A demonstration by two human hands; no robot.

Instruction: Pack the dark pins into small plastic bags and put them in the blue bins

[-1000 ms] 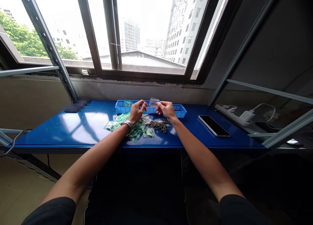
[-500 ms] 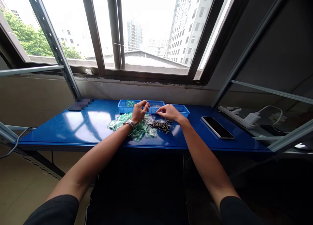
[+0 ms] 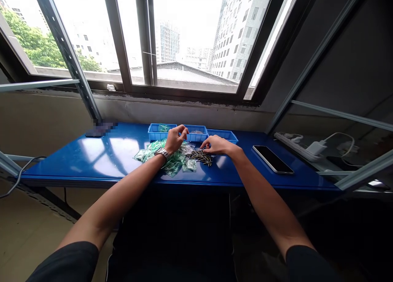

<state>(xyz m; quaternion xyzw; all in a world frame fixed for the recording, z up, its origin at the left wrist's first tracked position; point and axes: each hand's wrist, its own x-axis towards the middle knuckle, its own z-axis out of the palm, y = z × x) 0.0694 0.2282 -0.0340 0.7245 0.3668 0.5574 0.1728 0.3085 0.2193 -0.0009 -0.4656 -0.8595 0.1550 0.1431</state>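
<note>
My left hand (image 3: 175,138), with a metal watch (image 3: 162,152) on its wrist, is raised over a heap of green-tinted clear plastic bags (image 3: 153,151). Its fingers are curled in a pinch; whatever lies between them is too small to make out. My right hand (image 3: 217,145) reaches down to a pile of dark and brass-coloured screw-like pieces (image 3: 204,157). Thumb and fingers come together at the pile's upper edge, and what they grip is hidden. A small filled bag (image 3: 189,165) lies left of the pile.
Behind my hands stand three blue bins: the left bin (image 3: 153,135) with green bags, the middle bin (image 3: 201,137) with small pieces, the right bin (image 3: 231,138). A phone (image 3: 273,159) lies on the blue table (image 3: 76,167) at right, near a power strip (image 3: 296,146).
My right hand has moved down and slightly right, from beside the left hand to the pile of screw-like pieces. My left hand stays almost still.
</note>
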